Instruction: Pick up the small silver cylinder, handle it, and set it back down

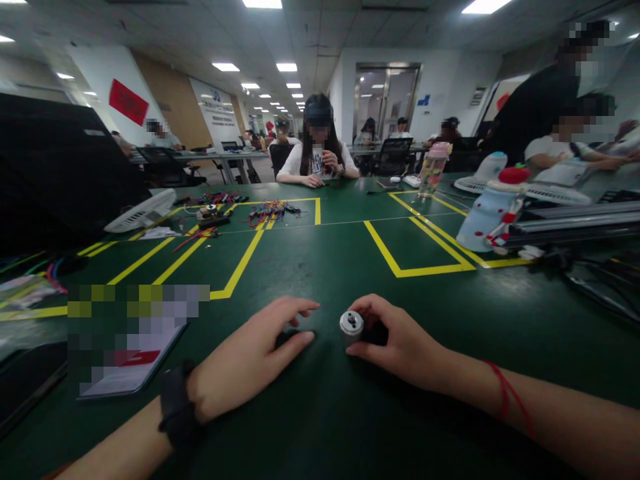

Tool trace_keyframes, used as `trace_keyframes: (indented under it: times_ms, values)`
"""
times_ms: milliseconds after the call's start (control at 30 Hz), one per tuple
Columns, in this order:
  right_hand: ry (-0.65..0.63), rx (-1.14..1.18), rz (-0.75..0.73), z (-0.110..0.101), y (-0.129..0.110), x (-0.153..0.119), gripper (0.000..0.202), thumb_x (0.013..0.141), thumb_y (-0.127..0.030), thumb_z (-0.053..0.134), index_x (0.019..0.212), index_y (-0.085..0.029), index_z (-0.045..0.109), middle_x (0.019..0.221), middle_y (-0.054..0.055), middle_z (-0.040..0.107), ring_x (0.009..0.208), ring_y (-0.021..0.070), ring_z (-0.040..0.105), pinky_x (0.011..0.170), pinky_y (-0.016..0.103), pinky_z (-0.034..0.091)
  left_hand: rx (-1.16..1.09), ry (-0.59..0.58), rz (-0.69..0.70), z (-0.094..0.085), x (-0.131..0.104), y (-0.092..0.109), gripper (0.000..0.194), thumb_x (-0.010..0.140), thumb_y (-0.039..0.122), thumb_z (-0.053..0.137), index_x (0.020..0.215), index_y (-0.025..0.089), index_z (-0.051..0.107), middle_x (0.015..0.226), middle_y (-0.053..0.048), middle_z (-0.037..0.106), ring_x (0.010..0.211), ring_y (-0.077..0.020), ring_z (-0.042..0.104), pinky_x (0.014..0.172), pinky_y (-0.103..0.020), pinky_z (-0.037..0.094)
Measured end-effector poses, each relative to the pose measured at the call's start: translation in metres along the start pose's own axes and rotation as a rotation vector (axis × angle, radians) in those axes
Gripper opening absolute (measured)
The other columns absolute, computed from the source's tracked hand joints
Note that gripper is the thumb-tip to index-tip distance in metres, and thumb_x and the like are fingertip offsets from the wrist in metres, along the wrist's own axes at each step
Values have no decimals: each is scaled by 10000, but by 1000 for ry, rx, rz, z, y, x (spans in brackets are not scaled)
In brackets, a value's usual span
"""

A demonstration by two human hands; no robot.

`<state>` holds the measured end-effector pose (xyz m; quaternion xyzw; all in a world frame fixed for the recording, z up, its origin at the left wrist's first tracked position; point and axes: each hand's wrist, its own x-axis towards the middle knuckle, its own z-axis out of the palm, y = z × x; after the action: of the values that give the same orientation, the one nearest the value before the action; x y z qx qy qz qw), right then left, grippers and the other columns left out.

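A small silver cylindrical motor (351,327) stands upright on the dark green table (320,413), its short shaft and screw holes facing up. My right hand (395,337) grips it from the right, thumb at the near side and fingers around the far side. Just left of the motor, my left hand (273,340) hovers or rests with fingers and thumb spread, holding nothing. Whether it touches the table I cannot tell. The left wrist wears a black band (177,405), and a red string (507,393) circles the right wrist.
A partly blurred phone-like slab (165,347) lies left of my left hand. Farther off are bundles of coloured wires (274,212), yellow tape outlines (435,271), a white fan (143,210), and a blue bottle (485,217). A person (317,150) sits across the table.
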<state>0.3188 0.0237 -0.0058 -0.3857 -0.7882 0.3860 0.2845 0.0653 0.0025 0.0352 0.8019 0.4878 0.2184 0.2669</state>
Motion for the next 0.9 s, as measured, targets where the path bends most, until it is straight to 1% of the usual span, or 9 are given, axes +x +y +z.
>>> trace_keyframes:
  times_ms: [100,200,300,433,533,633,767,833,900]
  values:
    - [-11,31,-12,1,-2,1,416,759,-330,699,1110,-227,501,1009,-26,606,889,71,565,792,216,458,-40,-2,152,13,21,33,211,917,228,508,1076,266,642,1063,-14,648,990,-177,587,901,-330,455]
    - [-27,39,-18,0,-5,1,396,767,-319,689,1103,-218,504,1013,-21,602,897,75,558,803,223,451,-69,57,180,23,35,46,152,901,172,531,876,221,673,948,-9,652,911,-156,597,836,-290,459]
    - [-22,1,-20,-1,-7,0,372,777,-319,673,1094,-213,511,1020,-15,596,900,79,549,813,229,441,-106,126,136,22,37,43,126,885,174,558,818,198,662,889,-9,645,857,-154,599,785,-280,461]
    - [25,-100,-14,-5,-8,1,352,780,-296,646,1097,-222,514,1010,-16,591,874,78,539,773,225,432,-140,187,67,14,32,34,100,899,234,553,881,203,646,888,-6,654,838,-161,601,763,-290,460]
    - [30,-117,-19,-8,-6,1,347,767,-264,632,1086,-221,504,974,-22,589,832,73,531,723,213,428,-118,90,56,18,30,25,85,897,209,549,914,215,632,885,4,656,831,-162,600,760,-295,459]
    - [34,-129,-26,-9,-4,0,350,749,-224,614,1078,-218,493,962,-24,585,811,73,527,702,214,425,-44,-5,91,33,28,16,110,864,136,571,916,221,616,906,6,657,856,-173,593,773,-305,452]
    - [31,-159,-29,-8,-4,-1,357,748,-212,599,1085,-213,484,984,-13,581,840,86,527,732,233,426,22,-10,143,48,26,12,153,845,112,588,939,232,600,957,4,658,909,-190,584,808,-330,438]
    - [15,-166,-15,-8,-3,-2,355,764,-228,591,1100,-213,477,992,-7,578,839,89,527,731,239,429,8,-11,133,47,26,13,172,843,127,597,974,238,596,974,3,660,912,-192,590,809,-332,442]
    - [10,-168,-8,-8,-2,-2,393,774,-252,598,1141,-221,461,1031,0,573,869,94,531,754,245,437,-34,-12,103,39,26,14,211,848,151,597,1038,244,589,998,-2,663,908,-189,600,806,-327,452]
